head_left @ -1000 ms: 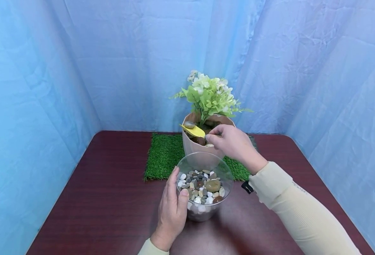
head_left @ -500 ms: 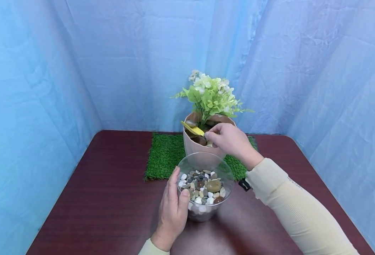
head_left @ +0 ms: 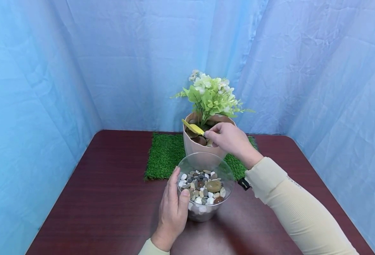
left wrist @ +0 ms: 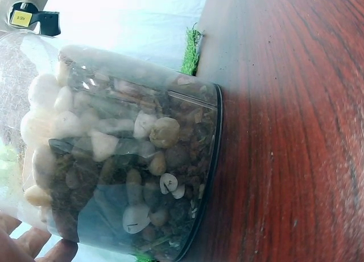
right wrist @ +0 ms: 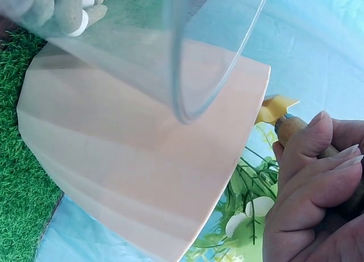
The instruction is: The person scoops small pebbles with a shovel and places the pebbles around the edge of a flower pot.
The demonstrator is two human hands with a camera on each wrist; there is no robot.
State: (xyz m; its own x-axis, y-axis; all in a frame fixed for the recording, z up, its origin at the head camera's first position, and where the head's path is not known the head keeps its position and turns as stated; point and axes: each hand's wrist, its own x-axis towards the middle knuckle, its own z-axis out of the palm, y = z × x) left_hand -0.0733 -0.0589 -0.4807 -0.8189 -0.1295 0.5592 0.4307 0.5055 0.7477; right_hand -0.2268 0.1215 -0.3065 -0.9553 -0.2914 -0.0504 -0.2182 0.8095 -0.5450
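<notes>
My right hand grips the wooden handle of a small trowel with a yellow blade. The tilted blade lies over the left part of the pink flower pot, which has stones inside and leafy stems with white blossoms. No stone shows on the blade. My left hand holds the left side of a clear container, thumb near the rim and fingers along the wall. Mixed pebbles partly fill it, including a large olive stone. The pot's far interior is partly hidden by leaves and my right hand.
The pot stands on a green artificial grass mat near the back of a dark red wooden table. Light blue curtains hang behind and on both sides. The clear container stands directly in front of the pot.
The trowel blade has tipped over, and the grey stone it carried has slid off into the pot. My right hand shifted slightly; the left hand stays on the container.
</notes>
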